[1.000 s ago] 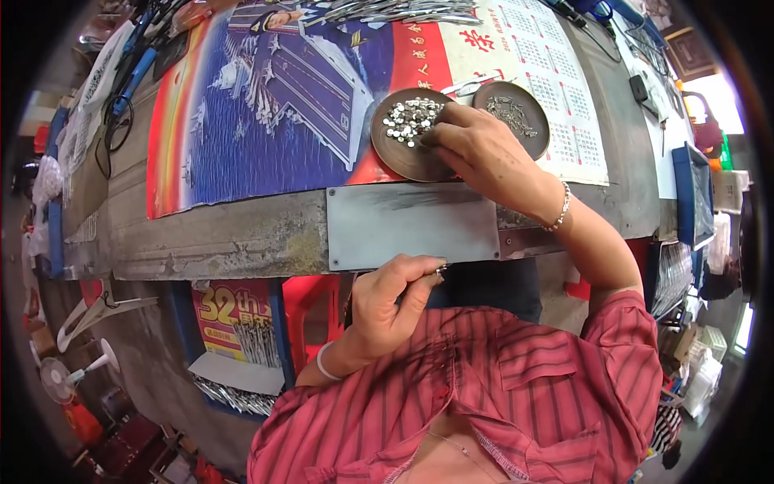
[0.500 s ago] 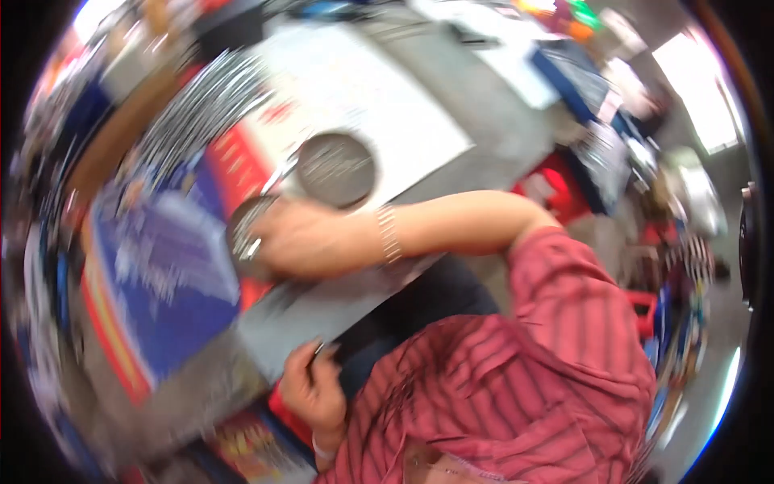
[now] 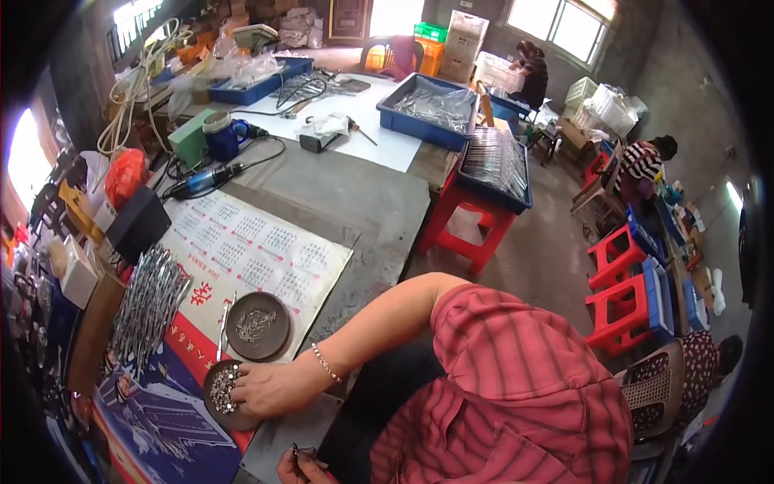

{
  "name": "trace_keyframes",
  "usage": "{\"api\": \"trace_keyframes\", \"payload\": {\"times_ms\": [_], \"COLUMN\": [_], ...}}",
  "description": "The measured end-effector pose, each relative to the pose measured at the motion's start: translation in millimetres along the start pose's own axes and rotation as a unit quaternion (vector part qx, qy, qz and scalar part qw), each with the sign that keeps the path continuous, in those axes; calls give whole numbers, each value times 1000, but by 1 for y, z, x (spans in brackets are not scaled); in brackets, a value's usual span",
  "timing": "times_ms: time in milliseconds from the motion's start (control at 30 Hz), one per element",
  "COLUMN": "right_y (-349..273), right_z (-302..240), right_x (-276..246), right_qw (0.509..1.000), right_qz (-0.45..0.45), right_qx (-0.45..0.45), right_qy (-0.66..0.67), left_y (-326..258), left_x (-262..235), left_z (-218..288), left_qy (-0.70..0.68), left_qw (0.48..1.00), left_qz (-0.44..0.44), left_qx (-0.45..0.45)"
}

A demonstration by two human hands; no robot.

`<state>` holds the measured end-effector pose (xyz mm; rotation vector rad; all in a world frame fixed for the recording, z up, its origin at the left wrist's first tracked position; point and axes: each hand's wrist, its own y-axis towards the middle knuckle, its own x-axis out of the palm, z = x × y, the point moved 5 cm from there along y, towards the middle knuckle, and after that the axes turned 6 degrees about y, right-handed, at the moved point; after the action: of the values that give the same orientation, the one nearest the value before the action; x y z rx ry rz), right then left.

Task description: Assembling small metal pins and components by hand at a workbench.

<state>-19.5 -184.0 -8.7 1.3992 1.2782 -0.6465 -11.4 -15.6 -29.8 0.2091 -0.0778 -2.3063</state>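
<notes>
My right hand (image 3: 278,389), with a bracelet at its wrist, lies over the near round dish (image 3: 218,418). Its fingers are stretched out, tips among small shiny metal pieces (image 3: 223,389). Beside it stands a second round dark dish (image 3: 278,343), with small metal parts in its middle. Tweezers (image 3: 223,327) lean by that dish's left rim. At the lower edge, my left hand (image 3: 305,469) is partly cut off. Thumb and finger pinch a small dark piece (image 3: 295,452), too small to name.
A printed calendar sheet (image 3: 250,242) and a blue poster (image 3: 161,419) cover the worktable (image 3: 363,218). Thin metal rods (image 3: 149,306) lie bundled at the left. A blue rotary tool (image 3: 205,179) and mug (image 3: 222,137) stand farther back. Red stools (image 3: 468,230) bear blue trays. Other people sit at the right.
The view has swung up and steadied, so more of the room shows. My right hand stays at the near dish. My left hand now sits lower, at the picture's bottom edge.
</notes>
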Motion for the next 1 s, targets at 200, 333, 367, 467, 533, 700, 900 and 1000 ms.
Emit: {"api": "trace_keyframes", "payload": {"times_ms": [200,333,367,467,533,700,900,1000], "right_y": [-9,-38,-45,-65,-76,-93,-92,-102], "right_z": [-12,-27,-31,-36,-40,-47,-46,-37], "right_x": [-27,-48,-51,-54,-48,-46,-39,-54], "right_qw": [995,972,972,925,915,878,831,857], "right_qz": [27,99,99,133,156,166,167,164], "right_qx": [57,78,78,116,127,169,154,195], "right_qy": [83,198,197,336,351,415,508,447], "left_y": [2,3,3,2,1,-3,-1,2], "left_x": [4,6,8,13,17,29,28,43], "left_z": [9,9,9,11,12,16,14,4], "left_qy": [17,1,-13,-16,-17,-20,42,-42], "left_qw": [1000,1000,1000,999,999,999,998,992], "left_qz": [3,0,1,-14,-20,-48,-33,-21], "left_qx": [20,17,9,-25,-21,-10,-44,-121]}}
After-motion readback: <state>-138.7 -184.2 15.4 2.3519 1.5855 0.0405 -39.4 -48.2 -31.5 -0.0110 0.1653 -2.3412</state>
